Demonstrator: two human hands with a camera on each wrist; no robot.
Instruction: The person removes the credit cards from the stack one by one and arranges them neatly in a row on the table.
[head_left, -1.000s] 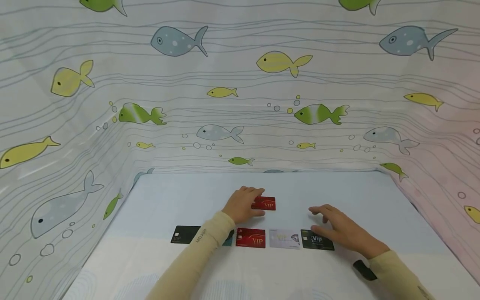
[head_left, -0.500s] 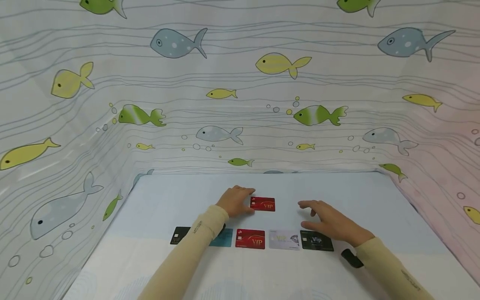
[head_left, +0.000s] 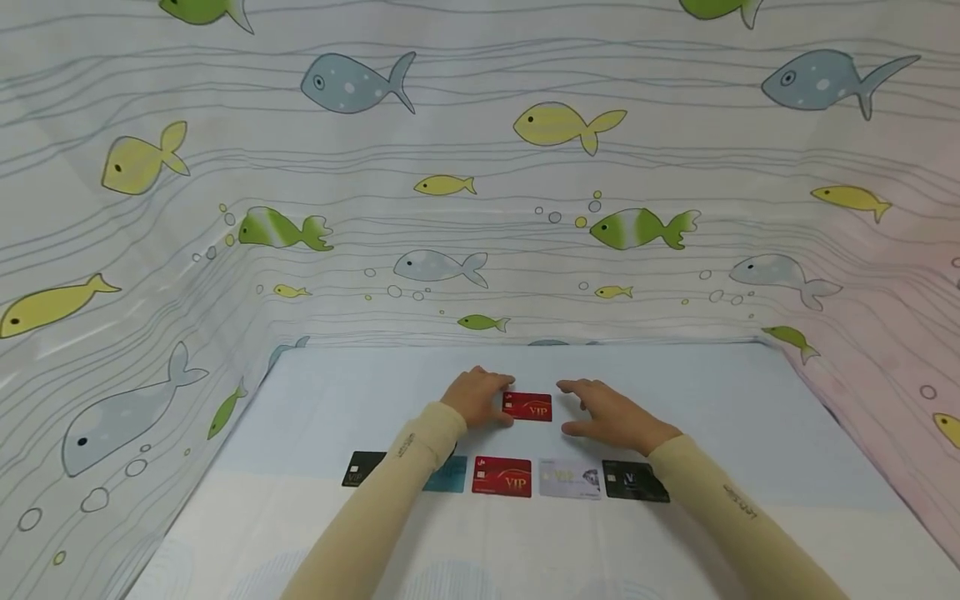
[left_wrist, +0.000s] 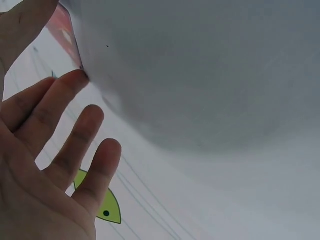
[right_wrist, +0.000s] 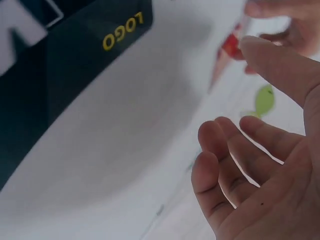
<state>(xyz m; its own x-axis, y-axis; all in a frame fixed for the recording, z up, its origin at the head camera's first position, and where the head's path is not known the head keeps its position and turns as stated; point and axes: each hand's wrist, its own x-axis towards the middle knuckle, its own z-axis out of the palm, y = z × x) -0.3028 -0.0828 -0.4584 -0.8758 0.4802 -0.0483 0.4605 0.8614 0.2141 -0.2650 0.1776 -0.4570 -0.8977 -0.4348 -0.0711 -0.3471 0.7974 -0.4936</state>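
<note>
A red VIP card (head_left: 527,407) lies on the table, set apart behind a row of cards. My left hand (head_left: 476,398) is at its left end, thumb and index fingertip spread to the two corners. The left wrist view shows the index fingertip touching a corner of that card (left_wrist: 66,37), fingers loosely extended. My right hand (head_left: 618,417) hovers just right of the card, thumb and fingers apart with nothing between them. Below it in the right wrist view is a black card (right_wrist: 75,80) with LOGO print.
Nearer me, the row holds a black card (head_left: 362,471), a teal card (head_left: 450,475), another red VIP card (head_left: 501,477), a silver-white card (head_left: 568,479) and a black card (head_left: 626,481). My sleeves partly cover some. Fish-patterned fabric (head_left: 480,233) surrounds the table.
My right hand has moved left from the black card toward the rear red card. My left hand has slid back from over that card to its left end. The cards have stayed put.
</note>
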